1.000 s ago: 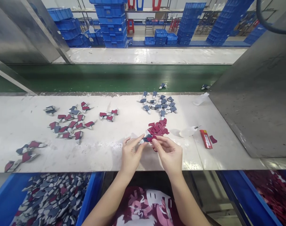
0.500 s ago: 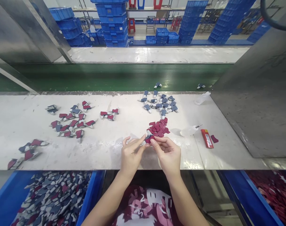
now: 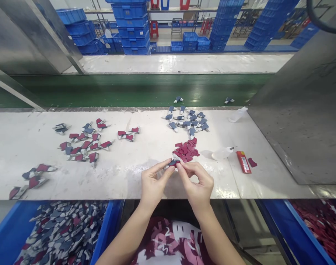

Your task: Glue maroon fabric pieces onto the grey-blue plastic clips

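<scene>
You've got both hands on 1 small blue-and-grey part (image 3: 173, 162) with a bit of red on it, just past the near edge of the white bench (image 3: 123, 184). Your left hand (image 3: 154, 184) has its side pinched, thumb and finger nearly together, and your right hand (image 3: 198, 184) pinches the red bit. Below the bench, a blue bin (image 3: 108, 221) of mixed parts sits on your left, and 1 with red pieces (image 3: 319, 224) on your right. Right beyond your fingers is the red pile (image 3: 186, 150), with a red box (image 3: 243, 162), 1 loose red piece (image 3: 252, 162) and a clear bottle (image 3: 222, 153) off to the right. Past that pile are the blue-topped parts (image 3: 192, 123), then 2 more on the green belt (image 3: 129, 90).
</scene>
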A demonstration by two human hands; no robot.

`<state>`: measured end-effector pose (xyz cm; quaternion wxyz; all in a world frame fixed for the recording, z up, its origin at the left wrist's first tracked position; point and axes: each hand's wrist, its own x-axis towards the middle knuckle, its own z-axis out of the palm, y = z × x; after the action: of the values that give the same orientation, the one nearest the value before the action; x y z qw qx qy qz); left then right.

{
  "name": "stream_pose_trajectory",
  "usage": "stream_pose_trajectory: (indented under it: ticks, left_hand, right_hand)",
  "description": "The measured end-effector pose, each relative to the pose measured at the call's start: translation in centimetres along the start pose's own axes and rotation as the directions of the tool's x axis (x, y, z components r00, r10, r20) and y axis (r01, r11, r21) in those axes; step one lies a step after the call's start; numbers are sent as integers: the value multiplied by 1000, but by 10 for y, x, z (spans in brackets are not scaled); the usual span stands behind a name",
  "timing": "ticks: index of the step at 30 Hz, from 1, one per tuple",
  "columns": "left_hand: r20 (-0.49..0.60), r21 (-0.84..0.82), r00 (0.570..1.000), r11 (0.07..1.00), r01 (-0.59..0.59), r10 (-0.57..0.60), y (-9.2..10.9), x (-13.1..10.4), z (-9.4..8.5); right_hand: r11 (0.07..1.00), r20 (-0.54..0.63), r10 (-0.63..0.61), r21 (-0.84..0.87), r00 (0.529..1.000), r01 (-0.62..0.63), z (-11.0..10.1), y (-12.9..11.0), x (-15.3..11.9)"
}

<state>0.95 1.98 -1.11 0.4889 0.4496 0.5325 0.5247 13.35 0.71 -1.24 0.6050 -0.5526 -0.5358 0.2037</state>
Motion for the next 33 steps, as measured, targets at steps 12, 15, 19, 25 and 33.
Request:
stream_pose_trajectory:
  ticks: [12,15,19,25,33]
  left_hand:
    - [64,42,997,998,-44,41,10,-5,4]
    - [65,44,998,999,-22,20,10,-6,6]
    - [48,43,999,999,-10,8,12,-5,5]
    - [46,13,999,1000,0,-1,15,-5,5]
    - [63,23,998,1000,2,-4,9,-6,4]
  right_hand:
    - [965,334,167,139,928,-224,-10,3,11]
    - [981,273,147,85,951,-176,-6,3,7]
    - [980,355,121,104,927,-167,-10,3,7]
    - [983,403,82,117,911,-141,-16,-2,11]
    - [950,343,168,193,924,-244,-11,3,9]
